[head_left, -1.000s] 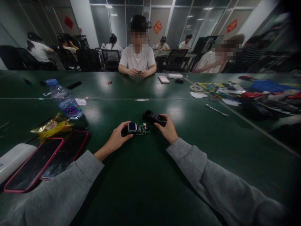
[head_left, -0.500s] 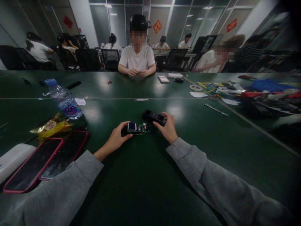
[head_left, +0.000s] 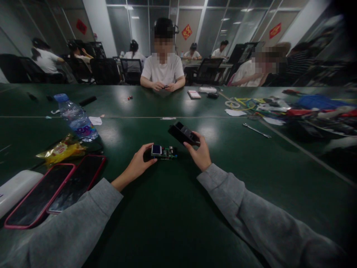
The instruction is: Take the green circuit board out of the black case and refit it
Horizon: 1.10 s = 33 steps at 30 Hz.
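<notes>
A small green circuit board point(head_left: 164, 151) with a blue screen lies on the dark green table point(head_left: 173, 208) in front of me. My left hand point(head_left: 138, 163) pinches its left end, fingers curled around the screen side. My right hand point(head_left: 200, 153) grips a black oblong casing point(head_left: 182, 133) and holds it tilted, its far end raised off the table just right of the board. Both my forearms wear grey sleeves.
Two red-cased phones point(head_left: 52, 190) and a white box point(head_left: 15, 188) lie at my near left, with a yellow snack bag point(head_left: 60, 149) and a water bottle point(head_left: 77, 119) beyond. A wrench point(head_left: 256, 130) and a tangle of cables and tools point(head_left: 306, 108) fill the right. A person point(head_left: 163, 65) sits opposite.
My right hand has lifted the black casing off the table and tilted it upward. My left hand and the circuit board have stayed in place.
</notes>
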Motion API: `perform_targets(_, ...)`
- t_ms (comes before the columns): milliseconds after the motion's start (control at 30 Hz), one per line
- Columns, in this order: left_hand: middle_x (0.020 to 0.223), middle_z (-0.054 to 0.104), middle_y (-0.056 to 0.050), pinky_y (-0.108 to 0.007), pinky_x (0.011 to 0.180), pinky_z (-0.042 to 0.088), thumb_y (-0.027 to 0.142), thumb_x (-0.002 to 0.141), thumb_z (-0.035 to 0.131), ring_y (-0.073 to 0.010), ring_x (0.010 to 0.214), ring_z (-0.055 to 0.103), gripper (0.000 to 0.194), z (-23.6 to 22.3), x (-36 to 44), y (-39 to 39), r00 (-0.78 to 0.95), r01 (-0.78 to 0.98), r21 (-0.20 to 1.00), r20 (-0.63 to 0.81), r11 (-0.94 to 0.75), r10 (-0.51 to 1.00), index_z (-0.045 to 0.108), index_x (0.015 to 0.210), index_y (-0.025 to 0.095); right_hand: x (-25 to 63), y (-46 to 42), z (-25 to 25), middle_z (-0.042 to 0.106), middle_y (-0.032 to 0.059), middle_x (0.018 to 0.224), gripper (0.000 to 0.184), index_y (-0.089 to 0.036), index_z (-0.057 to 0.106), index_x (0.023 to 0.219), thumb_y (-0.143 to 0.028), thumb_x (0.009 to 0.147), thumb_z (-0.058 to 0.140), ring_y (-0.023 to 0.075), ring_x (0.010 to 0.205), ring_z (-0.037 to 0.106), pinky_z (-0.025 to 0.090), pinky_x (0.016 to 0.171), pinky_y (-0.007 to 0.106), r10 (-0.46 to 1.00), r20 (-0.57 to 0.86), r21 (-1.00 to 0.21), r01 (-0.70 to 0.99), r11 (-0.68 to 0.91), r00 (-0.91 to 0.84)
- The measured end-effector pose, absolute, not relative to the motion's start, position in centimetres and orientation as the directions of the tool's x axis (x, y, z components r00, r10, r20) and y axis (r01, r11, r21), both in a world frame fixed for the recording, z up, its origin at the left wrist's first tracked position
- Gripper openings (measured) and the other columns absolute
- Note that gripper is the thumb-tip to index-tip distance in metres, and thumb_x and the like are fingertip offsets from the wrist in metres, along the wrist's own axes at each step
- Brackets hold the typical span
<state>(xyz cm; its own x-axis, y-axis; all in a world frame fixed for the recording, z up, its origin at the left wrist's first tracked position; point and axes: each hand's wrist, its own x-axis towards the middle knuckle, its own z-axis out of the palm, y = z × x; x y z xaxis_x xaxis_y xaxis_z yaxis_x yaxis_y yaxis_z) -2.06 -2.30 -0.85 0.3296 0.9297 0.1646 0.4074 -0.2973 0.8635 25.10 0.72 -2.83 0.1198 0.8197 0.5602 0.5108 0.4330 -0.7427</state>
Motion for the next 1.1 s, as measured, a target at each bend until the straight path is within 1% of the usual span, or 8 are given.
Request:
perform_targets(100, 0.14, 0.05, -0.009, -0.051, 0.11, 0.035, 0.026, 0.081, 0.066, -0.0253, 0.132, 0.045, 0.059, -0.7, -2.0, -2.4, 0.324, 0.399, 0.864, 0.178, -0.305, 0.929, 0.041, 0.134, 0.023, 24.1, -0.6, -1.6, 0.052, 0.0099, 0.129, 0.056, -0.027, 0.041, 0.135, -0.04, 0.085, 0.063, 0.0276, 0.116, 0.053, 0.045, 0.099, 0.048, 0.806, 0.592, -0.706, 0.47, 0.53, -0.02)
perform_targets(233, 0.139, 0.05, -0.011, -0.052, 0.109, 0.036, 0.027, 0.08, 0.066, -0.0268, 0.131, 0.046, 0.058, -1.0, -1.9, -2.3, 0.324, 0.412, 0.852, 0.195, -0.324, 0.926, 0.041, 0.132, 0.022, 23.2, -1.7, -0.9, 0.052, 0.0097, 0.129, 0.057, -0.029, 0.039, 0.138, -0.039, 0.087, 0.061, 0.0282, 0.119, 0.051, 0.045, 0.1, 0.05, 0.782, 0.588, -0.636, 0.478, 0.605, -0.206)
perform_targets(333, 0.136, 0.052, -0.012, -0.053, 0.108, 0.037, 0.028, 0.079, 0.067, -0.0275, 0.129, 0.048, 0.059, -1.5, -2.0, -2.1, 0.313, 0.42, 0.853, 0.186, -0.311, 0.932, 0.041, 0.131, 0.021, 23.1, -1.9, -0.9, 0.054, 0.0093, 0.126, 0.057, -0.03, 0.038, 0.139, -0.038, 0.087, 0.062, 0.028, 0.116, 0.052, 0.045, 0.1, 0.05, 0.763, 0.583, -0.59, 0.499, 0.635, -0.28)
perform_targets(500, 0.135, 0.052, -0.013, -0.053, 0.107, 0.038, 0.03, 0.077, 0.07, -0.0283, 0.127, 0.05, 0.064, -1.8, -2.0, -1.9, 0.298, 0.431, 0.847, 0.193, -0.312, 0.935, 0.039, 0.133, 0.021, 23.1, -1.7, -1.0, 0.056, 0.0094, 0.122, 0.058, -0.029, 0.041, 0.137, -0.035, 0.085, 0.065, 0.0281, 0.111, 0.055, 0.047, 0.097, 0.051, 0.759, 0.545, -0.568, 0.51, 0.646, -0.356)
perform_targets(600, 0.137, 0.05, -0.013, -0.05, 0.108, 0.037, 0.033, 0.076, 0.072, -0.0278, 0.129, 0.048, 0.07, -1.7, -2.0, -1.9, 0.3, 0.422, 0.846, 0.208, -0.325, 0.931, 0.036, 0.136, 0.022, 23.1, -1.5, -1.2, 0.057, 0.0092, 0.121, 0.057, -0.028, 0.043, 0.134, -0.033, 0.082, 0.068, 0.028, 0.111, 0.056, 0.048, 0.096, 0.052, 0.774, 0.508, -0.591, 0.501, 0.632, -0.378)
perform_targets(700, 0.139, 0.049, -0.014, -0.052, 0.108, 0.036, 0.035, 0.075, 0.073, -0.0291, 0.13, 0.046, 0.076, -1.6, -2.1, -2.0, 0.306, 0.429, 0.841, 0.208, -0.33, 0.929, 0.033, 0.138, 0.023, 23.1, -1.3, -1.4, 0.058, 0.0092, 0.119, 0.055, -0.026, 0.047, 0.13, -0.03, 0.08, 0.07, 0.0272, 0.111, 0.057, 0.048, 0.096, 0.052, 0.786, 0.469, -0.621, 0.482, 0.618, -0.403)
perform_targets(900, 0.136, 0.05, -0.015, -0.052, 0.105, 0.039, 0.041, 0.074, 0.074, -0.0304, 0.127, 0.049, 0.079, -1.3, -1.9, -2.2, 0.293, 0.452, 0.835, 0.194, -0.314, 0.936, 0.034, 0.139, 0.023, 23.1, -1.1, -1.7, 0.056, 0.0095, 0.122, 0.06, -0.027, 0.042, 0.133, -0.026, 0.08, 0.069, 0.0277, 0.114, 0.055, 0.046, 0.098, 0.054, 0.779, 0.427, -0.611, 0.488, 0.623, -0.459)
perform_targets(1100, 0.134, 0.052, -0.014, -0.051, 0.102, 0.043, 0.048, 0.076, 0.071, -0.0302, 0.123, 0.052, 0.077, -0.5, -1.7, -2.5, 0.302, 0.478, 0.834, 0.14, -0.276, 0.943, 0.036, 0.139, 0.022, 23.2, -1.4, -1.4, 0.056, 0.0093, 0.12, 0.055, -0.025, 0.044, 0.127, -0.023, 0.078, 0.07, 0.0273, 0.111, 0.056, 0.047, 0.096, 0.052, 0.768, 0.431, -0.613, 0.471, 0.634, -0.474)
